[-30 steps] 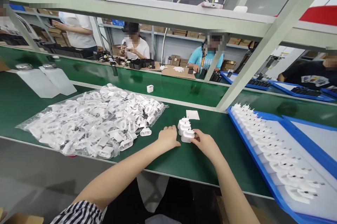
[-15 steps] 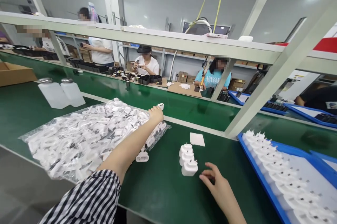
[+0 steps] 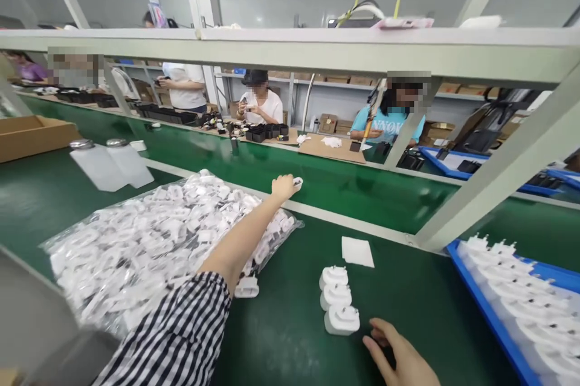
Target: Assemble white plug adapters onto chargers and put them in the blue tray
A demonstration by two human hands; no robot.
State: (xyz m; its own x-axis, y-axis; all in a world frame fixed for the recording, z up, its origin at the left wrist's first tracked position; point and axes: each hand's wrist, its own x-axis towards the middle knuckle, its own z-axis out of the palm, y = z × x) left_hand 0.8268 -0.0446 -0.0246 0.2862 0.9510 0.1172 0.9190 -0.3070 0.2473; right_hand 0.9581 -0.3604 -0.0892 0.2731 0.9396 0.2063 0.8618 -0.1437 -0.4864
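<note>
My left hand (image 3: pixel 284 185) is stretched far forward over the green belt, its fingers closed on a small white plug part (image 3: pixel 298 181) at the belt's raised edge. My right hand (image 3: pixel 399 357) rests on the green mat near the bottom edge, fingers loosely apart and holding nothing, just right of a row of three white plug parts (image 3: pixel 338 301). A large pile of white plug parts on clear plastic (image 3: pixel 149 241) lies under my left arm. One loose part (image 3: pixel 247 288) sits beside my elbow.
A white paper square (image 3: pixel 357 251) lies beyond the three parts. A blue tray (image 3: pixel 489 307) with rows of white plugs is at the right. Two white bottles (image 3: pixel 111 164) and a cardboard box (image 3: pixel 31 135) stand at the left. A slanted frame post (image 3: pixel 498 174) crosses right. Other people work across the line.
My left hand left the three parts, reached forward to the belt edge and closed on the lone white part. My right hand let go of the nearest part and drew back.
</note>
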